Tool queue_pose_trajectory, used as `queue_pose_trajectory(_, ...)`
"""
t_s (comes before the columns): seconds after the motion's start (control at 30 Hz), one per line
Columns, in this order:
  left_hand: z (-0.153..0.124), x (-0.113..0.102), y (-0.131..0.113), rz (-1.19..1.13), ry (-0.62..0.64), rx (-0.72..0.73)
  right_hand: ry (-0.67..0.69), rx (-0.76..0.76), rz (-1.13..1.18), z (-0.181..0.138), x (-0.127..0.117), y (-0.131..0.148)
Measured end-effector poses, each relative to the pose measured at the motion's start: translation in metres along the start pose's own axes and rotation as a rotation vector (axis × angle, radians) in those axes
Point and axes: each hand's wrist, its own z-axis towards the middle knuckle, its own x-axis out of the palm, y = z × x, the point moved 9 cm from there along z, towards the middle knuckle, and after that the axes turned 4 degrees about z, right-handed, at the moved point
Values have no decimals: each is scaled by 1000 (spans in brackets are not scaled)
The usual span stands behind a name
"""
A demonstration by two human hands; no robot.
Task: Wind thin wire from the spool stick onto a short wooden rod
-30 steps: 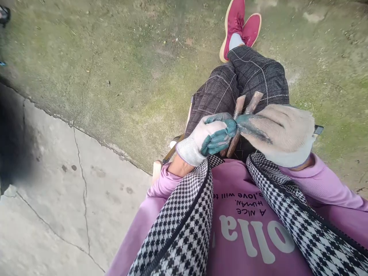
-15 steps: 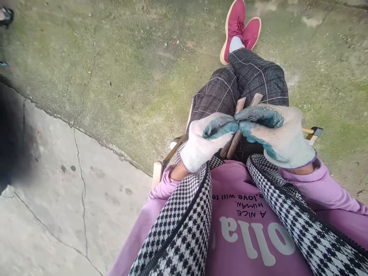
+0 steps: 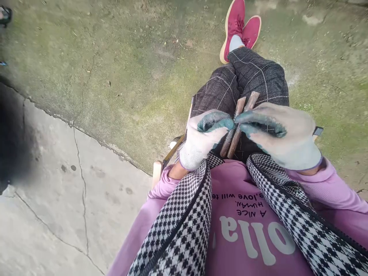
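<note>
Both of my hands wear white knit gloves with blue-green coated palms and fingers. My left hand [image 3: 199, 138] is closed in a pinch, its fingertips over the sticks in my lap. Facing it, my right hand [image 3: 287, 134] also pinches, its fingertips almost meeting the left ones. Whatever lies between the fingertips is too small to make out. Beneath the hands, two brown wooden sticks, one on the left [image 3: 240, 105] and one on the right [image 3: 252, 100], lie close together across my lap. The fingers cover part of both.
I sit with legs crossed in checked trousers [image 3: 258, 73] and red shoes [image 3: 234, 23]. The chair's wooden armrest [image 3: 157, 172] shows at left. A houndstooth jacket edge [image 3: 178, 218] hangs on each side. Mossy concrete [image 3: 129, 69] meets paler cracked paving [image 3: 109, 214].
My right hand has shifted slightly right and turned more back-up. The left hand has moved a little left, and more of the sticks shows between the hands.
</note>
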Motion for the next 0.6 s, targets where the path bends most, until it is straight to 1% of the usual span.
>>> queue_pose_trajectory(0.07, -6, -14, -10, 28, -68, -14, -1, 169, 251, 2, 2, -17)
queue_pose_trajectory(0.13, -8, -18, -20, 113, -77, 35, 44, 259, 399, 4, 8, -29)
queue_pose_trajectory(0.2, -7, -14, -28, 223, -47, 165, 98, 296, 432, 8, 11, -38)
queue_pose_trajectory(0.27, -6, -9, -33, 341, -11, 298, 183, 326, 453, 10, 15, -43)
queue_pose_trajectory(0.37, -6, -4, -33, 496, 32, 405, 335, 365, 522, 10, 24, -46)
queue_pose_trajectory(0.4, -6, -4, -33, 531, 40, 415, 359, 368, 539, 11, 26, -46)
queue_pose_trajectory(0.5, -7, -5, -36, 557, 65, 400, 365, 356, 554, 13, 26, -43)
queue_pose_trajectory(0.57, -7, -6, -37, 485, 72, 353, 339, 308, 517, 15, 23, -37)
queue_pose_trajectory(0.6, -6, -6, -37, 415, 64, 317, 307, 257, 475, 16, 19, -31)
